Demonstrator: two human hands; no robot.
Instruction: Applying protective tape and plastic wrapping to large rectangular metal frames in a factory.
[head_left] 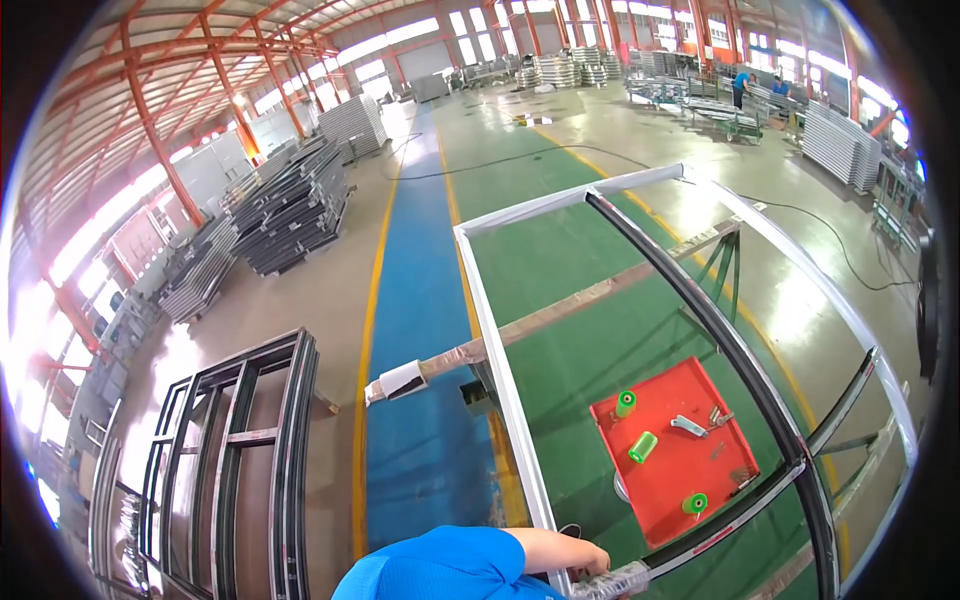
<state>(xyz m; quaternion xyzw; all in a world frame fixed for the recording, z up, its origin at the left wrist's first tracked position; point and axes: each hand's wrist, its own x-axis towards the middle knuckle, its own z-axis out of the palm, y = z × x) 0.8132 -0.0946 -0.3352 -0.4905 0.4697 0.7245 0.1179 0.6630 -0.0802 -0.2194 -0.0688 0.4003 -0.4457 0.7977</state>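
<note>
1. The left hand (596, 561) is at the bottom centre of the frame; its bare forearm runs rightward from a blue sleeve (470, 555). The hand lies at the lower-left corner of a large rectangular frame assembly (505, 385). The fingers are small and partly hidden; whether they are apart, together or clamped on the corner cannot be told.
2. The right hand is out of view; its finger state cannot be told.
3. The frame assembly occupies the centre right, with pale outer members. A dark bar (716, 322) curves through it from upper centre to lower right, meeting a dark crossbar (727, 522).
4. A wrapped support beam (580, 298) passes beneath the assembly, its left end projecting past the pale side member.
5. A red tray (655, 400) shows through the opening at lower right. It carries three green rolls (643, 447), a pale-handled tool (688, 427) and small loose pieces.
6. Dark frames (292, 450) stand at lower left; a stack of dark profiles (290, 205) lies at upper left.
7. A co-worker in blue (740, 88) stands at upper right.
</note>
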